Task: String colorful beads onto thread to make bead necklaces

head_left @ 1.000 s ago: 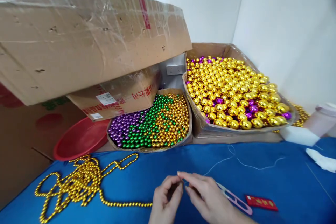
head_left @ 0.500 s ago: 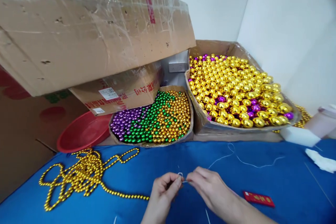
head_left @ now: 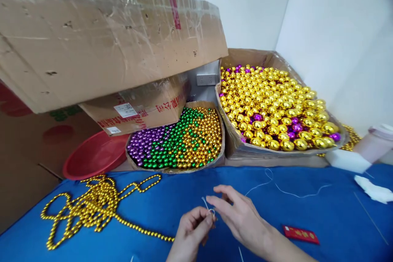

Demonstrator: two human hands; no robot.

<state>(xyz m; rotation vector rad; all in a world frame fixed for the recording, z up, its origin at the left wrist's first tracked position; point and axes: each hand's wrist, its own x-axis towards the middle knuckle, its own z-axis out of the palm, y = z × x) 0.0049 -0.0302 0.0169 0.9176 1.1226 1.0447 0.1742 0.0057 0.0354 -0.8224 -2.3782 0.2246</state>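
Observation:
My left hand [head_left: 195, 227] is closed in a pinch on a thin white string [head_left: 211, 211]. A small loop of it stands above the thumb and fingertip, and a short end points up and left. Close by on the right, my right hand [head_left: 238, 217] has its fingers apart, with the fingertips beside that short end; whether they touch it I cannot tell. A gold bead strand [head_left: 144, 229] runs from a tangled heap of gold beads [head_left: 98, 204] on the left to my left wrist, where its end is hidden.
A blue cloth [head_left: 172, 196] covers the table. Behind stand a box of purple, green and gold beads [head_left: 181, 139], a box of larger gold balls [head_left: 273, 102], stacked cartons [head_left: 123, 41] and a red basin [head_left: 95, 155]. A red packet [head_left: 301, 234] lies at right.
My right hand has let go of the string beside the loop and lifted slightly, its fingers spreading. My left hand keeps its pinch. The view has shifted a little.

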